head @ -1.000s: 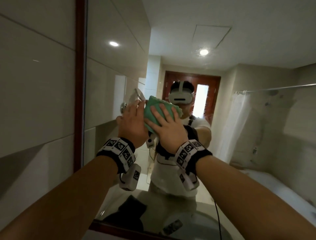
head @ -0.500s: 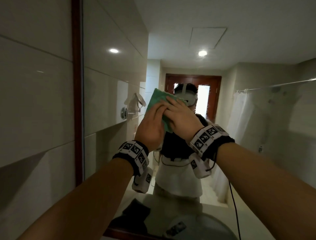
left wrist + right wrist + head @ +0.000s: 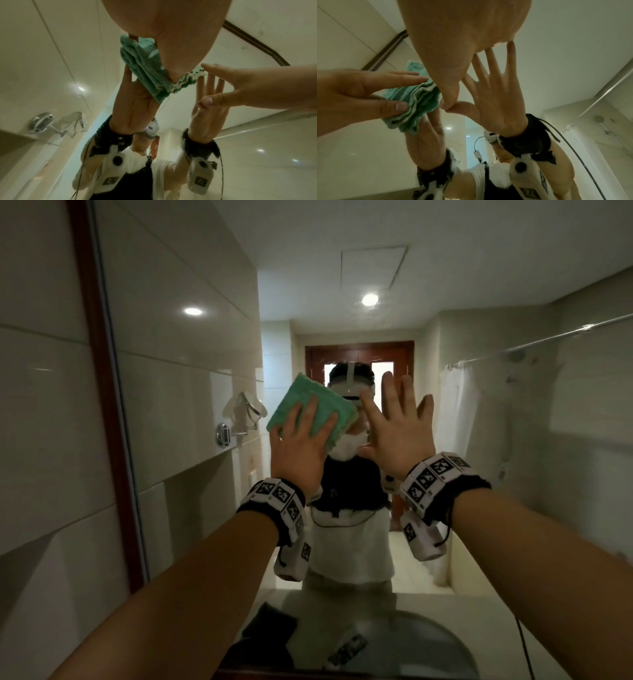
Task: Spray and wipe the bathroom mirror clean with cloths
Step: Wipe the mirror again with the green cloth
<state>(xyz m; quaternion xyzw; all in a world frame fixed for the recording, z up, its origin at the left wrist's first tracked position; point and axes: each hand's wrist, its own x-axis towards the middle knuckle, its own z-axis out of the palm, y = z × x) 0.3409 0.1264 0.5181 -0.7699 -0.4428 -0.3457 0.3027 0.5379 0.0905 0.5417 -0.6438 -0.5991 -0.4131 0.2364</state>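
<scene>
Your left hand [image 3: 301, 446] lies flat on the folded green terry cloth [image 3: 308, 409], which sits between your palm and the large wall mirror [image 3: 513, 474]. Your right hand [image 3: 400, 433] is just to its right, thumb tip against the glass. The dark wooden mirror frame [image 3: 102, 405] stands left of both.

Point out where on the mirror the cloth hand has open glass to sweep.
Open glass lies left of the green cloth, out to the mirror's wooden frame. The left hand presses the cloth flat. Rightward is crowded: the right hand, fingers spread, sits right beside the cloth.
</scene>
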